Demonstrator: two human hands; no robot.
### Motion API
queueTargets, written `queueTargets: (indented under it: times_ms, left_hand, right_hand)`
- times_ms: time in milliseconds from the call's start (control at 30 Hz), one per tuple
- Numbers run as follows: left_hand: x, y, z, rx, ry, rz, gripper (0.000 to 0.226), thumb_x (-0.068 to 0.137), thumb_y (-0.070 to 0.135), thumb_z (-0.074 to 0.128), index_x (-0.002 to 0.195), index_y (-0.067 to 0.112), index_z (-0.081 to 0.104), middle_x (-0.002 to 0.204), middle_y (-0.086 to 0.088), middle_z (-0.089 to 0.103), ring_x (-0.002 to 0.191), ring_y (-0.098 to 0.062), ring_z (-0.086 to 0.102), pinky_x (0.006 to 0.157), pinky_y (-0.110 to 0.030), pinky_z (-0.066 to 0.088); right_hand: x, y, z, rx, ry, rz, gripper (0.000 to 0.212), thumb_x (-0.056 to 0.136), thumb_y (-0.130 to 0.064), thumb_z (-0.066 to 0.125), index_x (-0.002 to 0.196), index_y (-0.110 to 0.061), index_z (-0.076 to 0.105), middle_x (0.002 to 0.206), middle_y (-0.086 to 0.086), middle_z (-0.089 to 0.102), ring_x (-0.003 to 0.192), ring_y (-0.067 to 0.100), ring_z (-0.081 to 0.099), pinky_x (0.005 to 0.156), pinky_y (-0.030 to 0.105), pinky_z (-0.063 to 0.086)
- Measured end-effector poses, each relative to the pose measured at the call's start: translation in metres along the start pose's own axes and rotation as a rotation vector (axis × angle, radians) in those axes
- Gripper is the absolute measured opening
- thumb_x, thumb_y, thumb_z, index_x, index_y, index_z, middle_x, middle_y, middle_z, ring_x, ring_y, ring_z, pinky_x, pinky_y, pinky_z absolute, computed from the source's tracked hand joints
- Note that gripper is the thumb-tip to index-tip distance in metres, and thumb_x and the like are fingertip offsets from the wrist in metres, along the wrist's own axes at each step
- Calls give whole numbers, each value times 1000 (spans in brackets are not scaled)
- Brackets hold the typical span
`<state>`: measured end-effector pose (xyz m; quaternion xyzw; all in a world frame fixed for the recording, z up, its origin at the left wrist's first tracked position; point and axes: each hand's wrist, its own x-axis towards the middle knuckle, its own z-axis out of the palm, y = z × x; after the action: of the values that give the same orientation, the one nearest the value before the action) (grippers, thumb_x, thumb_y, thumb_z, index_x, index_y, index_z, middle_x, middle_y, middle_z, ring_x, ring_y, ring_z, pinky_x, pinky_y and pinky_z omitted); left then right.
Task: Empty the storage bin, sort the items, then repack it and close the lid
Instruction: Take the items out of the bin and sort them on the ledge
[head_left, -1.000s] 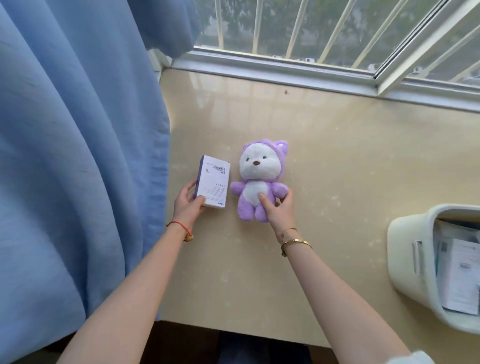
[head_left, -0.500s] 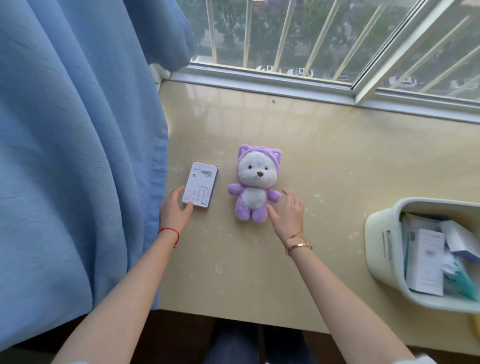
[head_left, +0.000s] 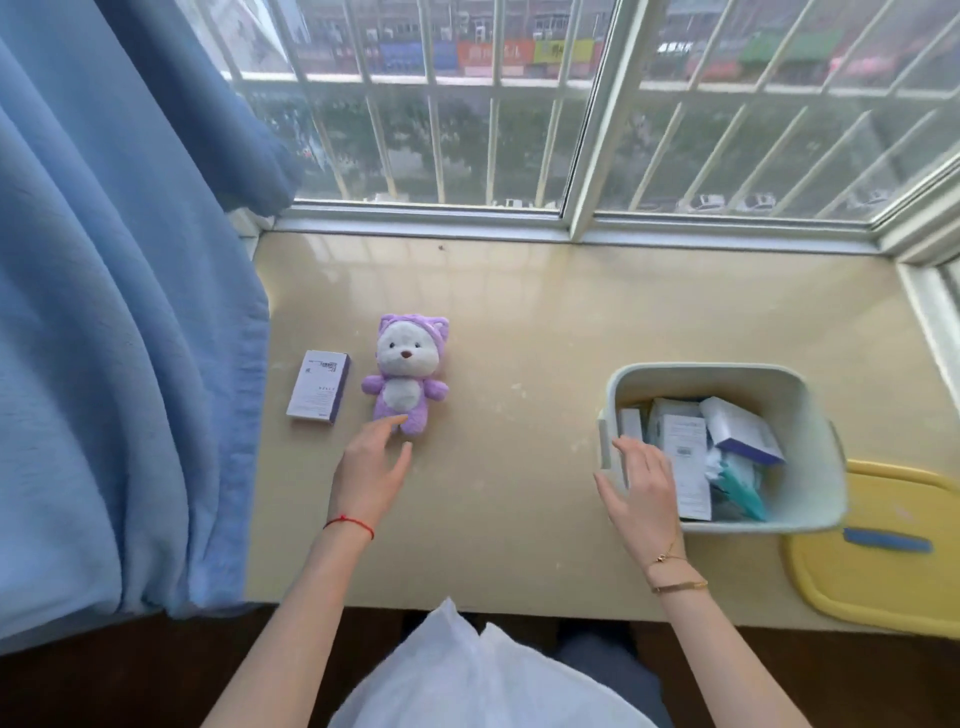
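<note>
Head view: our right hand (head_left: 641, 483), fingers spread, rests on the near rim of the storage bin (head_left: 810, 415), still full of boxes; our left hand (head_left: 371, 462), relaxed and empty, hovers by the plush toy (head_left: 405, 376) and small box (head_left: 318, 386).

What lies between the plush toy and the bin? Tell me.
Nothing: in the head view the sill between the plush toy and the bin is bare, with only faint pale marks on it.

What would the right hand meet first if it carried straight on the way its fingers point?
Most likely the boxes packed in the storage bin: the right hand is open over the bin's near-left rim, fingers aimed inward at them. Its height above the rim is unclear.
</note>
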<state>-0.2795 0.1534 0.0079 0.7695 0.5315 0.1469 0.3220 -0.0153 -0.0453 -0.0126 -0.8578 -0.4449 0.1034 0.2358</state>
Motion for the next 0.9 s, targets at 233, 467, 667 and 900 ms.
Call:
queueTargets:
  times_ms: [233, 467, 667, 900]
  left_hand:
    - [-49, 111, 84, -20, 57, 82, 36, 82, 11, 65, 118, 16, 61, 116, 0, 64, 107, -19, 59, 90, -26, 44]
    - [-73, 198, 168, -50, 48, 96, 35, 83, 12, 64, 117, 14, 61, 114, -1, 66, 102, -19, 62, 90, -24, 43]
    - [-58, 236, 227, -28, -57, -27, 40, 85, 14, 62, 125, 13, 57, 119, -6, 63, 106, -24, 60, 92, -32, 45]
    - [-28, 236, 286, 55, -225, -190, 55, 90, 15, 55, 141, 9, 37, 141, -9, 45, 128, -25, 44, 106, -33, 34]
  right_hand:
    - [-15, 129, -84, -4, 2, 37, 48, 82, -19, 70, 127, -11, 54, 123, 7, 58, 118, 23, 48, 106, 36, 37]
    - [5, 219, -129, -46, -74, 12, 50, 82, -18, 68, 128, -8, 52, 125, 8, 57, 119, 22, 48, 105, 30, 35]
    - [40, 256, -117, -33, -160, 32, 55, 84, -18, 66, 134, -6, 47, 133, 10, 52, 126, 25, 44, 109, 33, 33]
    - [82, 274, -71, -52, -294, 24, 66, 84, -21, 66, 141, -5, 37, 142, 11, 43, 133, 26, 35, 115, 35, 27]
